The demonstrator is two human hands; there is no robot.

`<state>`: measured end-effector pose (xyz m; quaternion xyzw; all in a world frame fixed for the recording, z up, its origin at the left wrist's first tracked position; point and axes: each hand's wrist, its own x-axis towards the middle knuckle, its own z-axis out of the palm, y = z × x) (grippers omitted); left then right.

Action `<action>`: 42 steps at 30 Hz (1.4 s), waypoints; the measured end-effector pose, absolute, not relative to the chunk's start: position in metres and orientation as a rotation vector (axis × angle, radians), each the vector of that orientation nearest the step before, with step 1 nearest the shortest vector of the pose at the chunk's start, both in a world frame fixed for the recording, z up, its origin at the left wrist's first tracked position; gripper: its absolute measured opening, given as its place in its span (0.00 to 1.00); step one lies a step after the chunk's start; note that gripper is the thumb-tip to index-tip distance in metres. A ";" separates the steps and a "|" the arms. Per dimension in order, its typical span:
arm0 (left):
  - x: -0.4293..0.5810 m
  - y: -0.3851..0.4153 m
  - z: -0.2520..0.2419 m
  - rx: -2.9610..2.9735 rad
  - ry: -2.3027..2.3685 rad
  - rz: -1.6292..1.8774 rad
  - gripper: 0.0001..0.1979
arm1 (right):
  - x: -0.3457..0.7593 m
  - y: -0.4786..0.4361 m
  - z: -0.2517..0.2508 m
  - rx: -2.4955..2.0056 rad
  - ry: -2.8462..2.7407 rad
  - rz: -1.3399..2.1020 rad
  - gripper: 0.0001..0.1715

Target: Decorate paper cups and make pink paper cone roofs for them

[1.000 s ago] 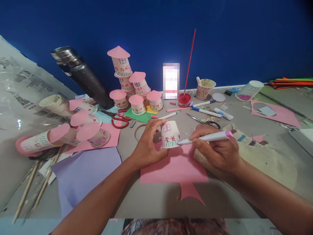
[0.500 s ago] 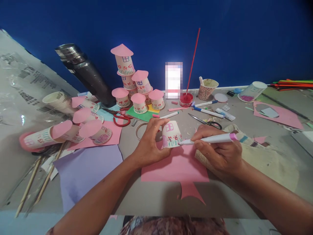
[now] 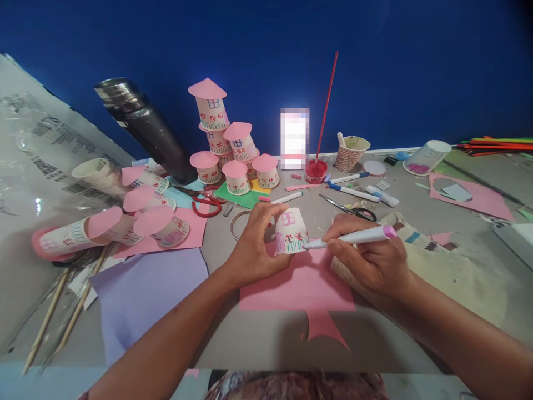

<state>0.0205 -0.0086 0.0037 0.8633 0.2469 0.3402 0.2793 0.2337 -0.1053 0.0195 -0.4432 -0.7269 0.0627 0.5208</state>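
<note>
A grey desk (image 3: pixel 250 339) stands against a deep blue wall (image 3: pixel 250 50), its top crowded with craft materials. At the centre, above a pink sheet (image 3: pixel 291 291), is a white paper cup (image 3: pixel 293 229), held mouth down and slightly tilted. It bears a pinkish-purple window, red flowers and green grass strokes. Whether its rim touches the sheet is unclear.

The marker (image 3: pixel 364 234) has its tip at the cup's lower right edge; contact is too fine to tell. A small roll of the cup could send the tip off the rim or across the green strokes, and too tight a pinch could dent the thin wall.

The left hand (image 3: pixel 254 244) clasps the cup from the left, fingers above, thumb below. The right hand (image 3: pixel 368 255) grips the marker like a pen, its forearm slanting in from the near right. The hands are apart.

Beyond, black-handled scissors (image 3: pixel 361 212) lie to the right; pink-roofed cups (image 3: pixel 211 114) stand stacked far left, near a dark flask (image 3: pixel 152 125).
</note>
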 end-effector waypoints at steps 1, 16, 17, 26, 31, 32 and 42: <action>0.020 -0.009 0.004 2.313 0.662 0.912 0.36 | 0.234 -0.105 0.020 -1.055 -1.741 0.141 0.08; 0.020 -0.010 0.006 2.352 0.672 0.946 0.36 | 0.231 -0.107 0.017 -0.985 -1.699 0.201 0.08; 0.020 -0.010 0.006 2.351 0.673 0.942 0.36 | 0.231 -0.106 0.018 -0.970 -1.714 0.197 0.08; 0.021 -0.011 0.007 2.364 0.683 0.927 0.36 | 0.230 -0.103 0.023 -0.951 -1.762 0.142 0.08; 0.022 -0.011 0.006 2.374 0.687 0.952 0.35 | 0.230 -0.106 0.025 -1.044 -1.759 0.142 0.09; 0.022 -0.011 0.005 2.377 0.687 0.957 0.35 | 0.231 -0.106 0.025 -1.048 -1.757 0.144 0.09; 0.023 -0.015 0.008 2.462 0.691 0.990 0.36 | 0.232 -0.106 0.020 -0.958 -1.727 0.141 0.08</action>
